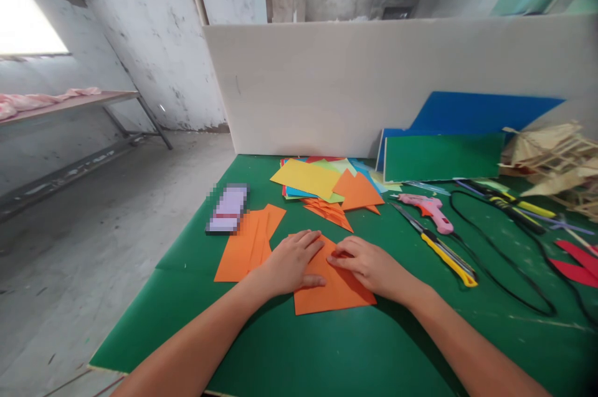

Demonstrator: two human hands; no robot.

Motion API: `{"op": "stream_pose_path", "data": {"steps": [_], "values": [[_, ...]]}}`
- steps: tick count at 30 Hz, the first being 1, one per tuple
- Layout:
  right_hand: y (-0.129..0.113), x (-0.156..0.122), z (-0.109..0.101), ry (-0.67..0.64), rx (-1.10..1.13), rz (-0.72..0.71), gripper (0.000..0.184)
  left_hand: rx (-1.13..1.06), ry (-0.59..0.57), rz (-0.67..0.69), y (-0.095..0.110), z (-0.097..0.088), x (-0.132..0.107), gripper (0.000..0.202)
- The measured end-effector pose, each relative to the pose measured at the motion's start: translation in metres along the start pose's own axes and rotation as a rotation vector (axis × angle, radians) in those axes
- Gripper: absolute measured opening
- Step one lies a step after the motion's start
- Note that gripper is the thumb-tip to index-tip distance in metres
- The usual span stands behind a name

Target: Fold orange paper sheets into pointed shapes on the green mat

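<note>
My left hand (296,265) lies flat on a sheet of orange paper (329,297), its fingers stretched out and the thumb apart. On the right side of that sheet, my right hand (367,263) has its fingers bent together at the paper, with the fingertips near its middle. More orange sheets (233,253) with creases lie just left of my left hand. Beyond the hands are folded orange paper triangles (329,213), next to a pile of coloured paper with a yellow sheet (308,179) on top.
At the left edge of the green table (177,310) lies a blurred-out phone (228,207). To the right are a pink glue gun (432,207) with a black cord, a yellow utility knife (446,253) and red paper pieces (577,263). A white board (327,85) stands behind.
</note>
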State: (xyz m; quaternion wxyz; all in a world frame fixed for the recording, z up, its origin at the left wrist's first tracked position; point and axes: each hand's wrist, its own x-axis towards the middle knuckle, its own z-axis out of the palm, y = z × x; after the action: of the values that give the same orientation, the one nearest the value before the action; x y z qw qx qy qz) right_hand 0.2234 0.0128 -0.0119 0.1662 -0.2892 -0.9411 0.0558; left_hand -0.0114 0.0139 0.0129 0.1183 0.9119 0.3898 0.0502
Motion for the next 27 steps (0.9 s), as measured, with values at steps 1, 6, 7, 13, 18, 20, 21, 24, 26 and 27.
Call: {"op": "stream_pose_path", "data": {"steps": [1, 6, 7, 13, 18, 20, 21, 24, 26, 27], "values": [[0.000, 0.000, 0.000, 0.003, 0.004, 0.000, 0.033, -0.002, 0.005, 0.007, 0.000, 0.000, 0.000, 0.073], [0.000, 0.000, -0.001, -0.004, 0.011, -0.002, 0.034, 0.023, 0.037, 0.047, -0.002, 0.003, 0.000, 0.068], [0.000, 0.000, -0.002, -0.005, 0.013, -0.003, 0.034, 0.037, 0.048, 0.056, -0.002, 0.004, 0.000, 0.065], [-0.002, 0.001, -0.003, -0.015, 0.016, 0.007, 0.033, 0.064, 0.180, -0.011, 0.003, 0.015, 0.015, 0.023], [-0.003, 0.001, -0.005, -0.019, 0.037, 0.010, 0.034, -0.005, 0.255, -0.077, 0.003, 0.021, 0.026, 0.007], [-0.003, 0.001, -0.006, -0.019, 0.058, 0.025, 0.035, -0.036, 0.276, -0.090, 0.002, 0.021, 0.026, 0.008], [-0.004, 0.001, -0.006, -0.014, 0.070, 0.042, 0.035, -0.043, 0.281, -0.095, 0.001, 0.021, 0.026, 0.010], [-0.005, 0.002, -0.003, 0.027, 0.101, 0.128, 0.036, -0.022, 0.281, -0.099, 0.002, 0.022, 0.024, 0.013], [-0.005, 0.005, 0.001, 0.053, 0.093, 0.198, 0.036, 0.008, 0.289, -0.107, 0.003, 0.023, 0.023, 0.014], [-0.005, 0.007, 0.003, 0.059, 0.077, 0.228, 0.036, 0.020, 0.295, -0.115, 0.004, 0.023, 0.023, 0.015]]}}
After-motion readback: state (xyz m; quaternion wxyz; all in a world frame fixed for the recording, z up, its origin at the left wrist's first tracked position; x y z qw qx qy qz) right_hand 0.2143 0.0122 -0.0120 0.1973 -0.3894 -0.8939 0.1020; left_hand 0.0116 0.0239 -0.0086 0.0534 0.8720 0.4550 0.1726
